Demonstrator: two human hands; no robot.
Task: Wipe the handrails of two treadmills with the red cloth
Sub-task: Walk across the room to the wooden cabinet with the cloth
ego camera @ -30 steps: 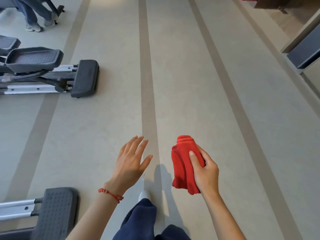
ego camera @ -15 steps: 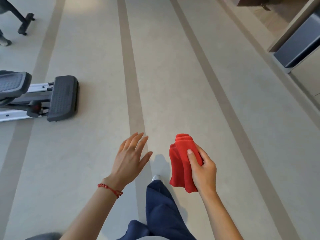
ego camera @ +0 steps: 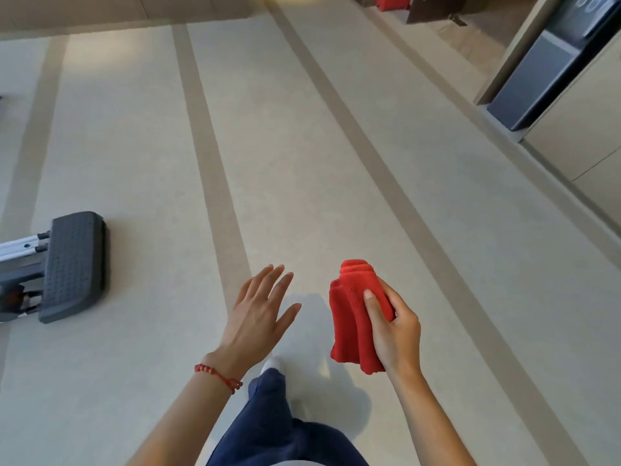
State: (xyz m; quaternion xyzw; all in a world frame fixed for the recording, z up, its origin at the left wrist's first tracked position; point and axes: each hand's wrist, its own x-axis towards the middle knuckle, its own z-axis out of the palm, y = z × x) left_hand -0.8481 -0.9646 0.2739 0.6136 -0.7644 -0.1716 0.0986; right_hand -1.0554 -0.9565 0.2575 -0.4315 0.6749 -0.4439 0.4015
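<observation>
The right hand (ego camera: pixel 395 331) is gripping a folded red terry cloth (ego camera: pixel 353 317) at about five o'clock from the middle of the view, the thumb pressing across the front of the fabric and the other fingers wrapping behind it, so that the stacked folds are sticking up above the hand toward twelve o'clock and a loose end is hanging below the palm toward six o'clock. The left hand (ego camera: pixel 257 317) is floating just beside it at nine o'clock of the cloth, apart from it, palm down, fingers spread and relaxed, grasping nothing; a red beaded cord bracelet (ego camera: pixel 218 376) is circling its wrist. Both bare forearms are reaching in from the bottom edge. Between them, at six o'clock, a leg in dark navy trousers (ego camera: pixel 268 418) is stepping forward, with the toe of a white shoe (ego camera: pixel 272 364) showing just above the hem. Everything is hanging over a pale beige gym floor (ego camera: pixel 134 163) crossed by darker tan stripes running toward twelve o'clock. At nine o'clock, near the left edge, the dark grey studded end cap of an exercise machine (ego camera: pixel 75 265) is resting on the floor, with silver rails joining it from the left. At two o'clock a dark grey panel (ego camera: pixel 524 85) is sitting in a light wooden wall unit.
</observation>
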